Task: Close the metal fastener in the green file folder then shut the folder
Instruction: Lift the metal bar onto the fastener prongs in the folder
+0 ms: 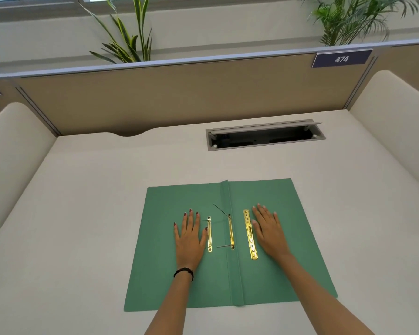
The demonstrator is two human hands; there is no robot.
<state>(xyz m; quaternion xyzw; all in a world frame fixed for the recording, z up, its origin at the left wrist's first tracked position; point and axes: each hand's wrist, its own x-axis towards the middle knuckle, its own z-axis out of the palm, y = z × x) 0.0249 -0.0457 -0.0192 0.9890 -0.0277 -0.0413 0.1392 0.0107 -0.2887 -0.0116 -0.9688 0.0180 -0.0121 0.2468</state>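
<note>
A: Green folder (169,274) open flat on the pale surface (82,213), spine crease running away from the viewer. Near edge fully in view.

B: Fastener parts?

A: Three gold strips. Base strip (231,232) on the crease, two thin prongs (221,210) sticking out from its ends, unbent and pointing left. Loose perforated bar (250,234) on the right leaf, just right of the crease. Narrower clip strip (209,234) on the left leaf.

B: Hands?

A: Left hand (189,238) palm down on the left leaf, fingers spread flat, holding nothing; thumb tip at the clip strip, contact hard to judge. Dark band at the wrist. Right hand (267,230) palm down on the right leaf, fingers together and extended, empty, thumb edge just beside the perforated bar; touching or not, cannot tell.

B: Hidden or cut off?

A: Both forearms cut by the bottom edge. Folder areas under the palms not visible. Markings on the perforated bar too small to read. Cable hatch (265,136) at the back of the surface, lid raised, interior dark. Plate (341,59) on the partition reading 474. Plants (128,39) behind the partition, tops cut off.
</note>
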